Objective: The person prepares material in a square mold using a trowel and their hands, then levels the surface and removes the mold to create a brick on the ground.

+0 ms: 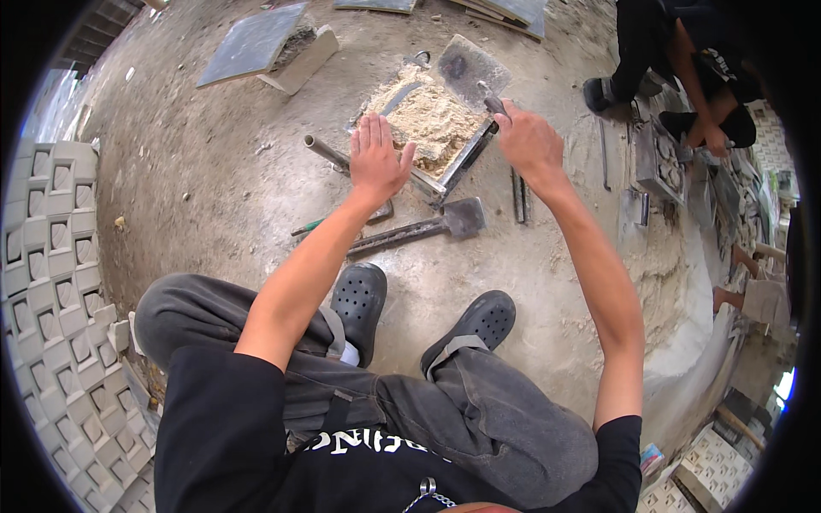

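Observation:
A square metal mould frame (pixel 462 162) lies on the dirt ground, filled with pale sandy mix (pixel 423 115). My left hand (pixel 376 158) rests flat with fingers spread on the near left edge of the frame. My right hand (pixel 528 141) grips the handle of a flat grey trowel (pixel 472 68), whose blade sits above the far right corner of the mould. I am squatting, with both black clogs (pixel 359 303) on the ground below the mould.
A metal scraper (pixel 428 227), a pipe (pixel 327 152) and rods (pixel 519 192) lie beside the mould. Patterned cast blocks (pixel 60 256) are stacked at the left. Grey slabs (pixel 256 43) lie farther off. Another person (pixel 684 60) squats at the upper right near more moulds.

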`<control>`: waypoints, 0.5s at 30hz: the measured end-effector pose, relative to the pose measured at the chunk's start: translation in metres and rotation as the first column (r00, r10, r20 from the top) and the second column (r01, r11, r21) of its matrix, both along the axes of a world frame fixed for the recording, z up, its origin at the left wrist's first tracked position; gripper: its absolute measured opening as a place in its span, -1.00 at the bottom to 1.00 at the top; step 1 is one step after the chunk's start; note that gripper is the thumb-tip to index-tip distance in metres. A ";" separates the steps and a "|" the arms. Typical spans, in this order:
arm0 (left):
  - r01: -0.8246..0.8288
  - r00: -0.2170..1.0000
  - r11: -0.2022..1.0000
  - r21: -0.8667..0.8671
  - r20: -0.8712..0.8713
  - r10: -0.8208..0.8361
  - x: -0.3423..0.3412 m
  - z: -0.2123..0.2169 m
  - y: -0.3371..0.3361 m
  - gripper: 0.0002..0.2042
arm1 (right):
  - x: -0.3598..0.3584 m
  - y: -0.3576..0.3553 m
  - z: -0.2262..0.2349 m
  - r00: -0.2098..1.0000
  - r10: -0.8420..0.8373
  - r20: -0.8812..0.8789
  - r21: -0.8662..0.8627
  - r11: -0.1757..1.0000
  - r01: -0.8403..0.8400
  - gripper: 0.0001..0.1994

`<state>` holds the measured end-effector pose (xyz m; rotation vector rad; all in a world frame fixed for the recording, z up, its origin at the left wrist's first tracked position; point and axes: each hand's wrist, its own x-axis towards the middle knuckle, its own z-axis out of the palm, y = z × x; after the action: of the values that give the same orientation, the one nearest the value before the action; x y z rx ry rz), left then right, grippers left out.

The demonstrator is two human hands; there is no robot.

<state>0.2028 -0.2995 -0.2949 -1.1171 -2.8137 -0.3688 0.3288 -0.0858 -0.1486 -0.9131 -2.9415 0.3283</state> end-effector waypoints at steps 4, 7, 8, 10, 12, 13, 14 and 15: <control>-0.024 0.991 0.982 -0.190 0.123 0.048 -0.023 0.011 0.005 -0.10 | 0.015 0.002 -0.016 0.995 0.100 -0.013 0.056 0.993 -0.100 -0.64; -0.064 0.981 0.945 -0.320 0.152 0.118 -0.021 0.026 0.007 -0.04 | 0.029 0.002 -0.024 0.982 0.187 -0.012 0.050 0.981 -0.186 -0.66; -0.075 0.982 0.935 -0.347 0.135 0.129 -0.020 0.028 0.006 -0.03 | 0.034 0.004 -0.025 0.977 0.213 -0.006 0.045 0.976 -0.212 -0.66; -0.029 0.999 0.974 -0.224 0.022 0.035 -0.016 0.017 0.004 0.00 | 0.043 0.004 -0.021 0.970 0.242 -0.006 0.022 0.970 -0.241 -0.67; 0.066 0.998 0.981 -0.182 0.000 -0.067 -0.010 0.011 0.007 0.01 | 0.063 0.011 -0.015 0.978 0.209 0.000 -0.005 0.978 -0.209 -0.68; 0.142 0.990 0.971 -0.192 0.044 -0.136 -0.003 0.009 0.009 0.01 | 0.076 0.014 -0.020 0.985 0.152 -0.077 -0.018 0.988 -0.154 -0.67; 0.232 0.971 0.954 -0.190 0.093 -0.218 0.006 0.006 0.014 0.01 | 0.088 0.015 -0.030 0.986 0.080 -0.145 -0.022 0.996 -0.084 -0.67; 0.207 0.978 0.959 -0.195 0.071 -0.197 0.009 0.000 0.012 0.00 | 0.103 0.015 -0.038 0.979 0.005 -0.205 -0.020 1.000 -0.009 -0.67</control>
<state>0.2115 -0.2871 -0.2945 -1.4630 -2.8388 -0.1291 0.4322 -0.0704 -0.1871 -0.8177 -2.7583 0.4272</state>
